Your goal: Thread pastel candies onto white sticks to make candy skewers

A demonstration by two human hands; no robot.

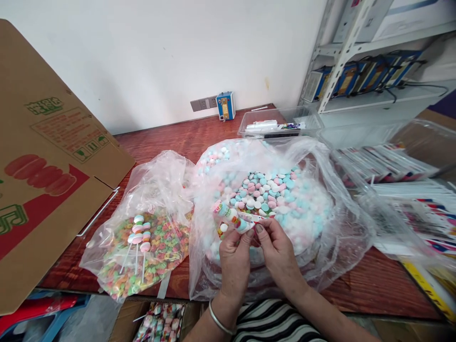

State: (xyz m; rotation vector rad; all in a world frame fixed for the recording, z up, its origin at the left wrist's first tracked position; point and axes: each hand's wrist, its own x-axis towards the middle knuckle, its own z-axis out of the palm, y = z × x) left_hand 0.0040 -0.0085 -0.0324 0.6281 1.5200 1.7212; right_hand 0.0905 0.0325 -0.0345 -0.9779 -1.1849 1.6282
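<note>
In the head view, a candy packet (230,214) in printed clear wrapping sits above the near-middle of a big clear bag (351,232) of pastel candies (257,191). Its long axis runs slantwise: the far, fuller end points up and to the left, away from the person, and the near end comes down to the right between the fingertips. The left hand (235,254) and right hand (277,247) meet there, each grip pinched close, thumb against fingers, on the wrapper's near end.

The bag rests on a reddish-brown wooden desk (164,137). To its left lies a smaller clear bag (156,185) of coloured rings, with three candy skewers (137,238) on top, their white sticks towards the person. A printed cardboard box (53,175) stands at far left. Behind, against a white wall (160,57), a small blue-sided device (225,107) stands beside wall sockets (204,104). A clear tray (314,124) sits at the back, and flat packages (388,164) and a metal shelf (341,61) are on the right.
</note>
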